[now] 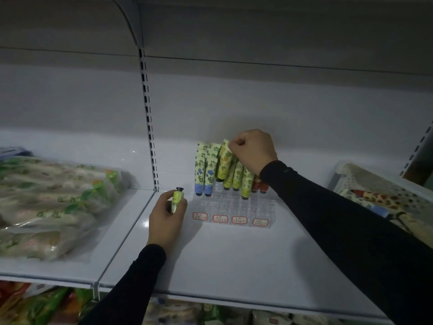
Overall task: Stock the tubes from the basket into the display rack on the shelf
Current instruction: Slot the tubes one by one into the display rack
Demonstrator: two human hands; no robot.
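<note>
The white shelf [234,266] carries everything, and the clear display rack [232,207] near its back wall serves as the landmark here. Right of the rack, at the shelf's edge, sits the white perforated basket [375,184], with several patterned tubes visible inside, so stock remains to be moved. Left of the rack, past the slotted upright, lie bagged goods [54,202].

The rack looks partly filled: blue-flowered tubes [203,177] stand in its back left slots, yellow-green tubes [237,177] in the middle, red ones barely visible behind the right forearm. The front rows, above the red price labels [230,219], hold nothing, so I judge the job well short of finished.

The right hand [254,151] reaches over the rack, its grip pinched on the crimped top of a tilted yellow tube [224,163] at the back middle. The left hand [167,216] rests just left of the rack's front corner, fingers curled around a small green tube [176,198], black cap up.
</note>
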